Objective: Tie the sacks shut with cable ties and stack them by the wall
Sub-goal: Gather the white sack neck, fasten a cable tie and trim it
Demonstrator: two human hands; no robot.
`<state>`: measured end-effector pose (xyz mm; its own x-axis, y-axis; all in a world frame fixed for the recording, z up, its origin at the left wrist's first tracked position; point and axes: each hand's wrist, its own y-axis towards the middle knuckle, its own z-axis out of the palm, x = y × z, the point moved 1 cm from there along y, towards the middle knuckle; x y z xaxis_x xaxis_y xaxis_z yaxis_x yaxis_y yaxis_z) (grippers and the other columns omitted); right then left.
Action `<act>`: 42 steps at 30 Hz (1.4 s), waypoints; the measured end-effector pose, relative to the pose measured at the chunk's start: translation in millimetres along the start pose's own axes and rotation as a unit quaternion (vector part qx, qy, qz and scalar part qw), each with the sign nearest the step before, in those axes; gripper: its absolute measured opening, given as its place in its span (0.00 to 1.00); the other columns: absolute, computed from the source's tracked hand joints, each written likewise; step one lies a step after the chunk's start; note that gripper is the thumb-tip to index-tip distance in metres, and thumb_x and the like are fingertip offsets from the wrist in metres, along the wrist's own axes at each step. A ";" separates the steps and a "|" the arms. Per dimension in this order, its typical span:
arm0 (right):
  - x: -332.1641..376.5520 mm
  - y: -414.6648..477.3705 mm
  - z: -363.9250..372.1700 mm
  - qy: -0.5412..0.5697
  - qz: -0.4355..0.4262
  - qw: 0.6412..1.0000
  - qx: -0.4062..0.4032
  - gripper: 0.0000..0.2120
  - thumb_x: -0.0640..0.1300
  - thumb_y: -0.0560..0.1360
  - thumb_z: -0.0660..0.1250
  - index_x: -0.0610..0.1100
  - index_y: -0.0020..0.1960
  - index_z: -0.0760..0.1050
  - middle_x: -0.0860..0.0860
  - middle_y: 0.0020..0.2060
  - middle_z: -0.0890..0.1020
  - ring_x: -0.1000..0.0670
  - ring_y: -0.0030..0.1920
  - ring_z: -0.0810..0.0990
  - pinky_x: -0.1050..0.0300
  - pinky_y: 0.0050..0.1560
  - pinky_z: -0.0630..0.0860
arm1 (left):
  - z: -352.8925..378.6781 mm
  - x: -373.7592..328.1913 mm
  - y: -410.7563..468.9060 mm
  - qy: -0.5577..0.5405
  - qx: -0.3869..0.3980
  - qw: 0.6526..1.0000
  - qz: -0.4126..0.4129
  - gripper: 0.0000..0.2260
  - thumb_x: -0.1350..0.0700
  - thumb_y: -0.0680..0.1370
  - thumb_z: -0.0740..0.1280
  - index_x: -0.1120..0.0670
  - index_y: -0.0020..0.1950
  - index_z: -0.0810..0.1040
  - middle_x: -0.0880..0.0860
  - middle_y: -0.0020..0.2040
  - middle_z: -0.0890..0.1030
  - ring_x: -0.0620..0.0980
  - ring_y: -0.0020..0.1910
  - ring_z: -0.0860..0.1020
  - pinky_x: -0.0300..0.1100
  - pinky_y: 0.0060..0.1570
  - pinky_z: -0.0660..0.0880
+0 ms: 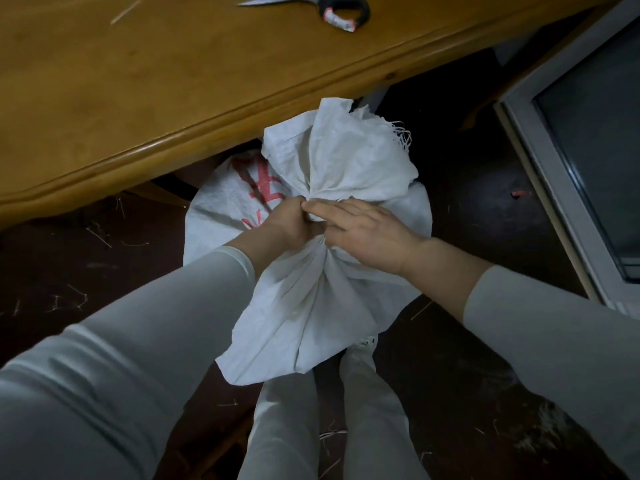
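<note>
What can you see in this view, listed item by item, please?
sack: one, white with red print, on the floor beside the table, neck gathered
table: one, brown wood, upper left
scissors: one pair, black handles, on the table, top edge of view
pale sliver: one, on the table
framed pane: one, pale frame, right
red scrap: one, on the dark floor
left hand: grips the sack's neck
right hand: fingers flat across the neck
</note>
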<state>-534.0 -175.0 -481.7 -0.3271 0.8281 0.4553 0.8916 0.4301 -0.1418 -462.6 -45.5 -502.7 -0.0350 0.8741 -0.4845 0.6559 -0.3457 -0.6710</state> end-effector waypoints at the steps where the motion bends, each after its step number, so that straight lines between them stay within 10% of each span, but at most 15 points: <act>1: -2.5 -0.8 0.8 -0.020 -0.018 1.000 0.012 0.21 0.40 0.72 0.50 0.42 0.52 0.80 0.49 0.67 0.73 0.51 0.66 0.73 0.59 0.66 0.65 | -1.2 0.4 0.4 -0.005 -0.004 1.000 0.007 0.18 0.54 0.75 0.68 0.62 0.61 0.75 0.59 0.59 0.79 0.57 0.59 0.76 0.38 0.51 0.68; 6: -12.9 8.5 -7.8 -0.095 -0.057 0.991 0.081 0.12 0.35 0.73 0.65 0.43 0.54 0.79 0.50 0.72 0.66 0.48 0.73 0.64 0.51 0.65 0.64 | -6.7 -3.8 -2.6 -0.090 0.033 0.995 0.011 0.16 0.56 0.73 0.72 0.62 0.57 0.76 0.50 0.44 0.77 0.46 0.46 0.76 0.25 0.36 0.66; 11: -17.1 23.3 -10.5 -0.054 -0.006 0.992 0.117 0.08 0.42 0.74 0.64 0.49 0.52 0.78 0.53 0.64 0.75 0.47 0.70 0.66 0.54 0.65 0.58 | -12.5 5.6 -7.0 -0.222 0.048 0.972 -0.058 0.11 0.65 0.74 0.62 0.55 0.32 0.70 0.50 0.29 0.66 0.46 0.27 0.65 0.36 0.28 0.60; 15: -22.2 32.8 -4.7 0.022 0.056 0.988 0.140 0.07 0.45 0.76 0.64 0.54 0.49 0.79 0.54 0.58 0.79 0.48 0.63 0.71 0.57 0.66 0.60 | -5.7 16.7 -14.0 -0.153 0.049 0.987 0.001 0.08 0.64 0.78 0.62 0.68 0.42 0.76 0.50 0.32 0.67 0.38 0.22 0.66 0.26 0.26 0.62; 27: -26.6 35.8 22.4 0.285 0.221 0.931 -0.052 0.05 0.36 0.68 0.74 0.38 0.44 0.84 0.43 0.44 0.85 0.46 0.49 0.83 0.51 0.60 0.75 | 18.1 16.4 -1.4 -0.132 -0.137 0.982 0.011 0.08 0.60 0.74 0.70 0.62 0.50 0.83 0.57 0.49 0.83 0.52 0.50 0.80 0.40 0.51 0.71; 31: -26.1 45.4 40.8 0.292 0.236 0.912 -0.167 0.05 0.32 0.67 0.71 0.35 0.42 0.83 0.41 0.41 0.85 0.42 0.44 0.83 0.46 0.53 0.77 | 4.4 17.6 16.6 -0.184 -0.137 0.973 -0.028 0.05 0.61 0.71 0.72 0.60 0.45 0.84 0.56 0.39 0.83 0.46 0.37 0.79 0.39 0.45 0.74; 34: -26.2 49.2 51.0 0.292 0.232 0.909 -0.187 0.05 0.31 0.67 0.71 0.34 0.42 0.83 0.40 0.40 0.85 0.42 0.44 0.82 0.53 0.52 0.76 | -4.0 23.8 14.5 -0.330 -0.087 0.935 -0.100 0.06 0.68 0.71 0.66 0.60 0.43 0.81 0.52 0.32 0.76 0.45 0.30 0.72 0.35 0.33 0.70; 42: -29.6 48.7 50.6 0.312 0.223 0.899 -0.212 0.06 0.31 0.67 0.71 0.34 0.44 0.83 0.41 0.43 0.84 0.60 0.43 0.76 0.80 0.49 0.65 | -0.4 40.9 10.0 -0.403 -0.072 0.909 -0.073 0.12 0.69 0.72 0.69 0.64 0.55 0.80 0.55 0.50 0.82 0.46 0.49 0.79 0.30 0.52 0.75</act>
<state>-496.8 -160.4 -546.5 0.2135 0.4638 0.8598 0.9730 -0.1803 -0.1443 -457.2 -13.1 -529.0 -0.6336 0.3522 -0.6888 0.6896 -0.1465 -0.7093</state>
